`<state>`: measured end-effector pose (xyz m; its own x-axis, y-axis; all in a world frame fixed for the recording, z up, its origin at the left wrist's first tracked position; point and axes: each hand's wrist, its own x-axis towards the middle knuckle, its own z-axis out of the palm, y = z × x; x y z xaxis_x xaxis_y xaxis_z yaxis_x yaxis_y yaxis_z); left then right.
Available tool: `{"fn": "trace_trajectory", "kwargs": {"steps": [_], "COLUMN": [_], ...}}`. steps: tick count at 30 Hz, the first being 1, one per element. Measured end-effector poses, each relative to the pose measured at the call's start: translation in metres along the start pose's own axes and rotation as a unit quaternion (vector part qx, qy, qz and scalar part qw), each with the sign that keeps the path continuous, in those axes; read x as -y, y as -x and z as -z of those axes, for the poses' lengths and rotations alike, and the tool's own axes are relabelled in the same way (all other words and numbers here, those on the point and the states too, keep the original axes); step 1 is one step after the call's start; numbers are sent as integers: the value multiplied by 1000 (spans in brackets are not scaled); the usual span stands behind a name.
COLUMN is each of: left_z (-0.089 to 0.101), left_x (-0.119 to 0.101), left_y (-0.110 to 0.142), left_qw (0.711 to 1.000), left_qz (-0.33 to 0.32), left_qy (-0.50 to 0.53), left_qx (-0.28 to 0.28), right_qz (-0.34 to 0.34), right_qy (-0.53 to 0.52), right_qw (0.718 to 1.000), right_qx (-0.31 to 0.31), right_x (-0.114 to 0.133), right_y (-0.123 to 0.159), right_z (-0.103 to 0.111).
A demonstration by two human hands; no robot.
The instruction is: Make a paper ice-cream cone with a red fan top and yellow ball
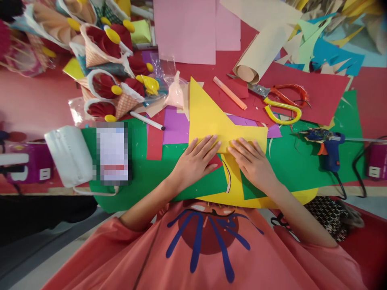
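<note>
A yellow sheet of paper (208, 117) lies in front of me, with a tall point at its upper left and a straight lower edge. My left hand (198, 157) rests on its lower left part, palm down and fingers stretched out. On the lower right part lies my right hand (249, 157), also flat with fingers extended. Both hands touch the paper without gripping it. Beneath are green paper (196, 183), a red scrap and another yellow piece (234, 173) near the table's front edge.
Scissors (281, 100) with red and yellow handles lie at the upper right, near an orange marker (229, 92). A blue glue gun (331, 149) sits at the right. Paper cones (102, 52) crowd the upper left. A phone (113, 153) and a white device (69, 155) are at the left.
</note>
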<state>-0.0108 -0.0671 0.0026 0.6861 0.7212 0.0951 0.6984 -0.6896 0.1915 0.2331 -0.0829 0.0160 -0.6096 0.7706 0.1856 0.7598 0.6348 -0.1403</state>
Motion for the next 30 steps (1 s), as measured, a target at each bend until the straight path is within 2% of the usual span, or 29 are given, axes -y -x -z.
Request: {"fn": "trace_trajectory", "kwargs": {"steps": [6, 13, 22, 30], "left_z": [-1, -1, -2, -2], "left_x": [0, -1, -3, -3], "left_y": [1, 0, 0, -1], "left_qw": [1000, 1000, 1000, 999], "left_qz": [3, 12, 16, 22], "left_qy": [1, 9, 5, 8], "left_qx": [14, 19, 12, 23], "right_qz": [20, 10, -3, 2], "right_qy": [2, -9, -43, -33], "right_qw": [999, 997, 995, 997], "right_qx": [38, 73, 87, 72], "right_x": [-3, -5, -6, -5], "right_y": [4, 4, 4, 4], "right_z": [-2, -2, -3, -5]}}
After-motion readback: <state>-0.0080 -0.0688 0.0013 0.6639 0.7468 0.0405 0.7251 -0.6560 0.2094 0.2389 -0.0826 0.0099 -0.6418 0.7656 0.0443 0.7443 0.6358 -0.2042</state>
